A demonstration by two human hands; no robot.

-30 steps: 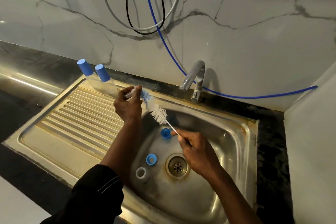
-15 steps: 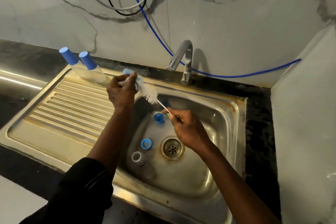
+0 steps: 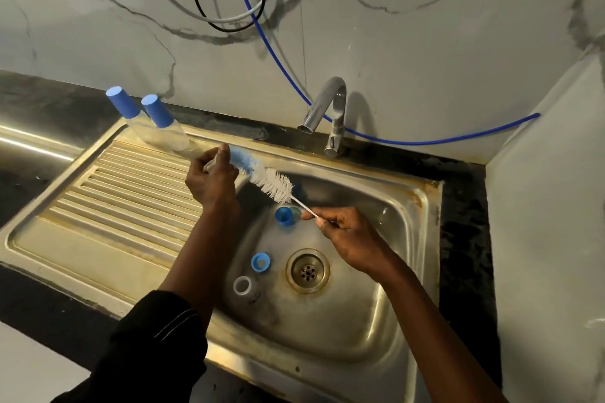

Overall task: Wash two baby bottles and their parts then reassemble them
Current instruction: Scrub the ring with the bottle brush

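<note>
A: Over the sink (image 3: pixel 343 330) basin, what are the hands doing?
B: The left hand (image 3: pixel 211 181) is clenched round a small clear part (image 3: pixel 209 163). The fingers hide most of it, so I cannot tell which part it is. The brush (image 3: pixel 268 180) runs from that hand down toward the right, with blue bristles near the hand and white ones further out.
A: Right hand?
B: The right hand (image 3: pixel 348 235) pinches the brush's thin wire stem, just past the white bristles.
A: Loose parts?
B: Three on the basin floor, all apart. A blue cap (image 3: pixel 284 216) lies beneath the stem. A blue ring (image 3: pixel 261 262) and a clear ring (image 3: pixel 242 285) lie left of the drain (image 3: pixel 307 270).
A: Bottles?
B: Two stand at the back of the drainboard (image 3: pixel 114 206), each capped in blue — first bottle (image 3: pixel 122 105), second bottle (image 3: pixel 157 112) just beside it. The tap (image 3: pixel 327 108) stands at the back rim.
</note>
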